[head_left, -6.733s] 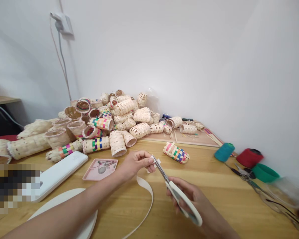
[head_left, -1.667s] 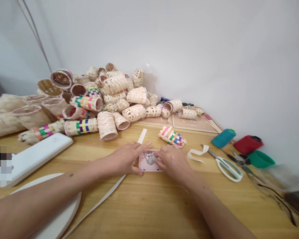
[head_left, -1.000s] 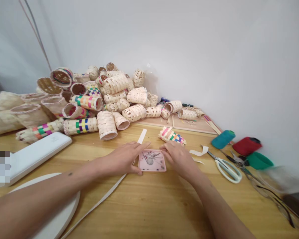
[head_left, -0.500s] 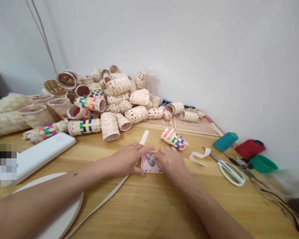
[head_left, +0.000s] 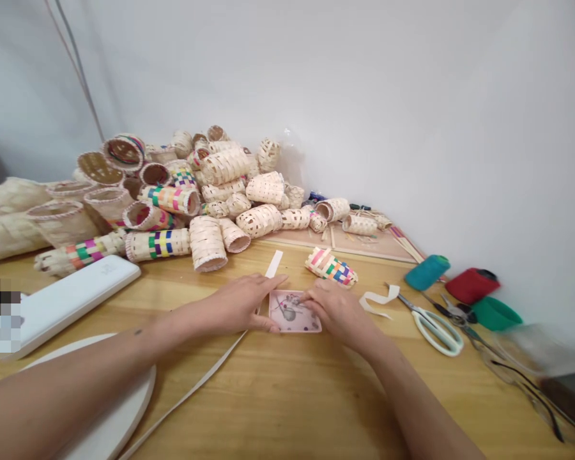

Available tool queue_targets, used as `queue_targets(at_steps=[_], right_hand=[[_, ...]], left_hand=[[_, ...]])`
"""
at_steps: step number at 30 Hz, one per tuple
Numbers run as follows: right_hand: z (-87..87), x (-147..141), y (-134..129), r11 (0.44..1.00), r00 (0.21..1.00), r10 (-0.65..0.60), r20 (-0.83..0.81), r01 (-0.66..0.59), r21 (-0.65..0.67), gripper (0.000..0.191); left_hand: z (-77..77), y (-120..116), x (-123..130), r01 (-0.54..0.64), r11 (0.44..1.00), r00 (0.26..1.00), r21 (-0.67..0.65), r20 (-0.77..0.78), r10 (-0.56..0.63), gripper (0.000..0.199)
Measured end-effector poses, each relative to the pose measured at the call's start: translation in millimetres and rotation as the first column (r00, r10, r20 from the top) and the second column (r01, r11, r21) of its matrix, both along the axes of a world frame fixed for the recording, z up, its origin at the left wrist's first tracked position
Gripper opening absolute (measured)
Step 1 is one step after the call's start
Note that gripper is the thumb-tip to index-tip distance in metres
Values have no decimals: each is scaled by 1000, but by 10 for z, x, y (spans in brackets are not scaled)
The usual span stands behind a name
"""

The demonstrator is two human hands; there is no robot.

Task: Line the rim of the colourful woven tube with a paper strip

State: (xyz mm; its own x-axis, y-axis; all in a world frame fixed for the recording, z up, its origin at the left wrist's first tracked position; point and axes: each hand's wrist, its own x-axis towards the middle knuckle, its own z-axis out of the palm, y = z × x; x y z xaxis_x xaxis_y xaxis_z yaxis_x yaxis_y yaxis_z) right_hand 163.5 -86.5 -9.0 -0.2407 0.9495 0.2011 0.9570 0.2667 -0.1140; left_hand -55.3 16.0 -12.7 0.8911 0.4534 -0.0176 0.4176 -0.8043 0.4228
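A shallow pink box (head_left: pixel 292 315) lies on the table, with small dark and reddish bits, too fine to name, inside it. My left hand (head_left: pixel 234 303) brackets its left side, thumb at the near corner and fingers along the far edge. Over the box's right side, my right hand (head_left: pixel 342 313) is closed, its fingertips dipping inside; what they pinch, if anything, is hidden. A pale flat strip (head_left: pixel 211 374) runs beneath my left hand and comes out behind it. Just behind the box lies a small woven basket (head_left: pixel 333 267) with coloured bands.
Woven baskets (head_left: pixel 208 243) are heaped at the back left. A white oblong device (head_left: pixel 81 303) and a round white board (head_left: pixel 134 390) lie at left. Right of my hands are a curled strip (head_left: pixel 377 303), scissors (head_left: pixel 438 332), thread spools (head_left: pixel 427 273) and eyeglasses (head_left: pixel 531 390).
My right hand has drawn slightly right, showing more of the box's inside. My left hand stays at the box's left side. The whole view has shifted a little.
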Motion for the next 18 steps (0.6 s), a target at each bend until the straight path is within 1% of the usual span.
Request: queue_targets(at_steps=[2,4,7,10,13,18], right_hand=[[-6,20,12,999,998,-29,-60,32,38,12],[-16,28,20,995,995,-45,-91,53,83,11],[-23,20,19,988,995,-33,-94,47,149,11],[4,30,3,980,995,-57,-77,70,188,13],[51,57,-13,983,995,-101,-13,102,153,13],[70,12,-15,989,977,-145,159,143,24,16]], left_hand=[[-13,-7,5,1,1000,1000,19,-3,-1,99],[-10,-26,10,-6,999,1000,31,-18,6,100],[9,-52,16,-18,999,999,32,-38,19,99],[19,-59,16,-25,999,999,26,-25,25,97],[18,-53,14,-24,999,1000,25,-6,24,97],[25,-62,21,-32,999,999,40,-24,33,96]])
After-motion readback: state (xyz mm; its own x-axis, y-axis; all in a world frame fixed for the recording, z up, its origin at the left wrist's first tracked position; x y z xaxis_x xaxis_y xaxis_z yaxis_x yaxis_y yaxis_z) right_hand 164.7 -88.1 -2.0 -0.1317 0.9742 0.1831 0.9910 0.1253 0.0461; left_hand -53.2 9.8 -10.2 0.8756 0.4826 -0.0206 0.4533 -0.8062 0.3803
